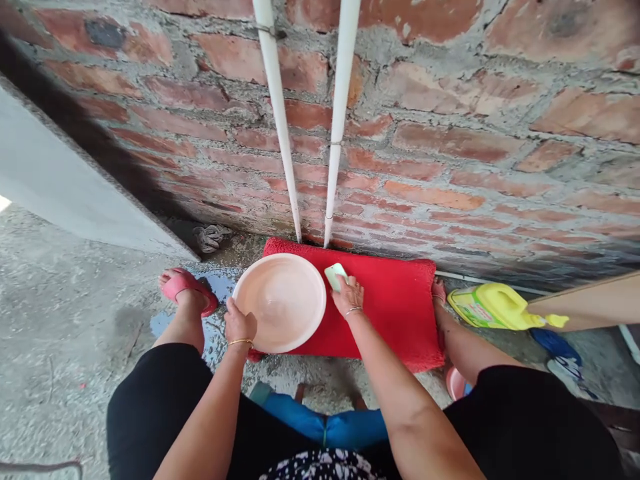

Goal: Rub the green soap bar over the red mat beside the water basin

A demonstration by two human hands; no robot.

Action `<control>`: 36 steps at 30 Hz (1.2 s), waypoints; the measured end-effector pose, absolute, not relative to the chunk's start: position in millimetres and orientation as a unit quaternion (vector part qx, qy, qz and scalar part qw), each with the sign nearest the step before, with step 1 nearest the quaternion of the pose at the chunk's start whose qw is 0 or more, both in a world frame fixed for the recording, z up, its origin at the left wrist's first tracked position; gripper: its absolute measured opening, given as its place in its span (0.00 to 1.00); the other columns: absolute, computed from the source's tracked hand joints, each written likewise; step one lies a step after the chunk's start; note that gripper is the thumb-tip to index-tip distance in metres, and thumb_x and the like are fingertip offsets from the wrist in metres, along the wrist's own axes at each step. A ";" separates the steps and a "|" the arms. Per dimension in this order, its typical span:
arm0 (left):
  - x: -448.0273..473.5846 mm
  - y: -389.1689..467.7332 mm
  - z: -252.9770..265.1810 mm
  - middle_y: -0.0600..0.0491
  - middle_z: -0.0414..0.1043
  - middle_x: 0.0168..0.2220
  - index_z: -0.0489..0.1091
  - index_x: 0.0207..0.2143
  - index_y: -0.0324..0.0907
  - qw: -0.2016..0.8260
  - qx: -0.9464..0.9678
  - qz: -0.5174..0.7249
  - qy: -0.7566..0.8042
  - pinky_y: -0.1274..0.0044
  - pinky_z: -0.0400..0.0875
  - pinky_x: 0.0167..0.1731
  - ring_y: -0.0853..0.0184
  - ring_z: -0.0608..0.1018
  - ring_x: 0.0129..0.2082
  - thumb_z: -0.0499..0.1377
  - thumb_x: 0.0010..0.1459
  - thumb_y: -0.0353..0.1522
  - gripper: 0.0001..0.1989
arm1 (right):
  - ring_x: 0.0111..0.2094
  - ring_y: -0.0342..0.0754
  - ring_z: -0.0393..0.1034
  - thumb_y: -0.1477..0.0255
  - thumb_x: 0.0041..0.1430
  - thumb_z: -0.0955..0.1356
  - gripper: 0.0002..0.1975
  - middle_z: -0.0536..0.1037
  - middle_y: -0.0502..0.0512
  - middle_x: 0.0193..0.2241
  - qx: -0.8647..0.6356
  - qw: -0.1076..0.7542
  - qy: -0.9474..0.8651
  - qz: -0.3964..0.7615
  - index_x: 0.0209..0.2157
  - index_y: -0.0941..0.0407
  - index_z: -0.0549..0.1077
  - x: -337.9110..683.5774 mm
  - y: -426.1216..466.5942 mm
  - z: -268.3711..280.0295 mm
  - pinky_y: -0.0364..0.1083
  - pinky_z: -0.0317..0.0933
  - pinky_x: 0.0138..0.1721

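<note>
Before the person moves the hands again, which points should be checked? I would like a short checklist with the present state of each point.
1. Left hand grips the near rim of the pink plate: ok.
2. Right hand holds the pale green sponge: ok, fingers closed over it.
3. Sponge touches the plate: not ok, it sits just beside the right rim.
4. Plate rests over the red mat: ok, though its left part hangs past the mat edge.
5. Yellow bottle capped or open: cannot tell.
6. Ground near the left sandal is dry: not ok, a puddle lies there.
</note>
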State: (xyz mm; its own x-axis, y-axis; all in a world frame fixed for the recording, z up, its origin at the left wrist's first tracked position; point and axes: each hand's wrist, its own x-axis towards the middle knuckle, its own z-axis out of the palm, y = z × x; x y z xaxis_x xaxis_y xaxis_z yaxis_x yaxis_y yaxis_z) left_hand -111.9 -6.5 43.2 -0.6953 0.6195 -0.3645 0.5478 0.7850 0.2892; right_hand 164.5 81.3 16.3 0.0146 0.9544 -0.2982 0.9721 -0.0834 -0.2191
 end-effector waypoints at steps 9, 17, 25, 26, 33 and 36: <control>-106.1 0.0 45.7 0.33 0.64 0.50 0.45 0.63 0.36 0.211 0.303 0.076 0.926 0.57 0.69 0.42 0.45 0.73 0.47 0.53 0.54 0.37 0.37 | 0.47 0.53 0.64 0.55 0.60 0.61 0.30 0.63 0.61 0.50 0.899 0.019 0.402 -0.171 0.62 0.50 0.57 292.2 46.4 15.4 0.49 0.55 0.44; -104.2 0.1 49.2 0.33 0.62 0.53 0.45 0.63 0.37 0.216 0.296 0.087 0.926 0.57 0.68 0.46 0.45 0.71 0.51 0.54 0.52 0.37 0.38 | 0.49 0.53 0.61 0.57 0.58 0.65 0.29 0.64 0.59 0.51 0.772 0.006 0.613 -0.165 0.60 0.48 0.60 214.0 41.2 13.7 0.49 0.52 0.48; -106.6 3.0 46.1 0.33 0.61 0.55 0.47 0.62 0.39 0.225 0.279 0.094 0.929 0.55 0.68 0.45 0.43 0.71 0.51 0.57 0.49 0.39 0.39 | 0.49 0.53 0.62 0.58 0.56 0.67 0.28 0.64 0.57 0.51 0.806 0.009 0.567 -0.170 0.58 0.45 0.63 250.3 34.0 6.3 0.49 0.51 0.48; -106.4 3.9 46.1 0.34 0.62 0.55 0.48 0.62 0.40 0.224 0.275 0.094 0.930 0.55 0.68 0.44 0.42 0.71 0.51 0.57 0.49 0.39 0.40 | 0.48 0.53 0.63 0.57 0.57 0.66 0.28 0.65 0.58 0.50 0.846 0.003 0.507 -0.163 0.58 0.46 0.63 273.6 29.3 8.6 0.49 0.53 0.47; -106.2 4.4 44.9 0.34 0.62 0.54 0.49 0.62 0.39 0.219 0.264 0.121 0.931 0.53 0.67 0.45 0.42 0.70 0.50 0.60 0.45 0.37 0.42 | 0.48 0.54 0.63 0.55 0.58 0.64 0.30 0.65 0.60 0.49 0.882 -0.041 0.452 -0.128 0.60 0.51 0.61 286.8 25.8 18.9 0.49 0.54 0.46; -107.7 4.0 40.3 0.34 0.63 0.54 0.49 0.62 0.38 0.210 0.274 0.126 0.930 0.54 0.66 0.46 0.43 0.71 0.50 0.60 0.45 0.36 0.42 | 0.49 0.53 0.61 0.56 0.56 0.67 0.29 0.65 0.58 0.50 0.775 -0.038 0.610 -0.161 0.58 0.46 0.63 222.7 40.5 12.3 0.49 0.51 0.49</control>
